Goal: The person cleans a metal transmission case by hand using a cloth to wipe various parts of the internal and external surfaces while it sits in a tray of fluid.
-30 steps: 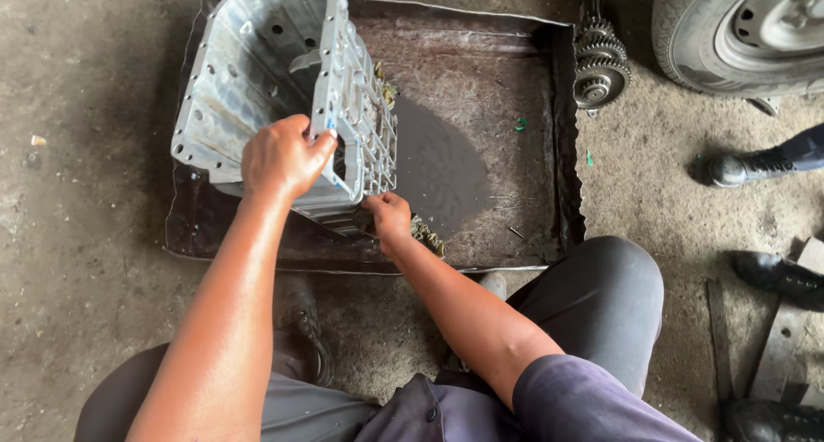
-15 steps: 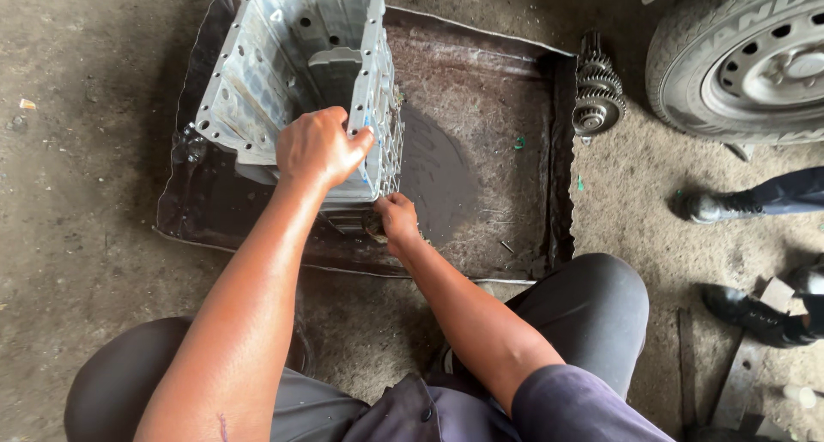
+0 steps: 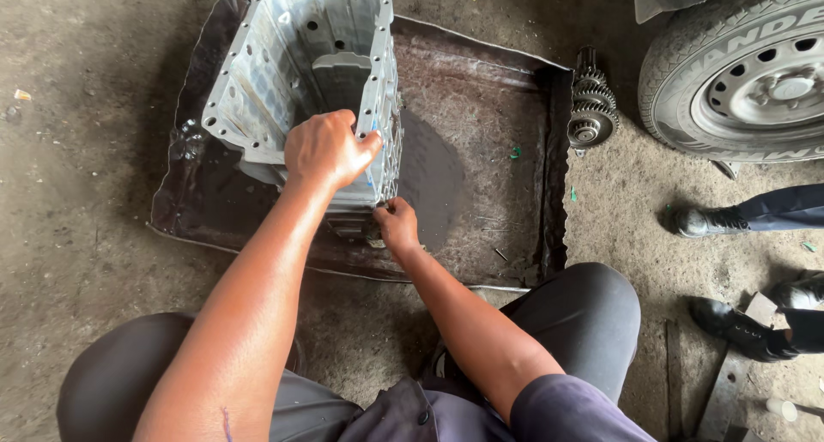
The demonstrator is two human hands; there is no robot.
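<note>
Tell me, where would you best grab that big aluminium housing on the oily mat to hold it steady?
Probably the near rim of the aluminium housing, from the person's side: it stands open end up, so the flanged edge gives a lip to hook fingers over, as the left hand does. The right hand works low at its near corner.

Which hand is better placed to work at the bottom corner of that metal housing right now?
Probably the right hand: it sits low at the near bottom corner of the metal housing, fingertips against it. The left hand is busy gripping the housing's near rim.
</note>
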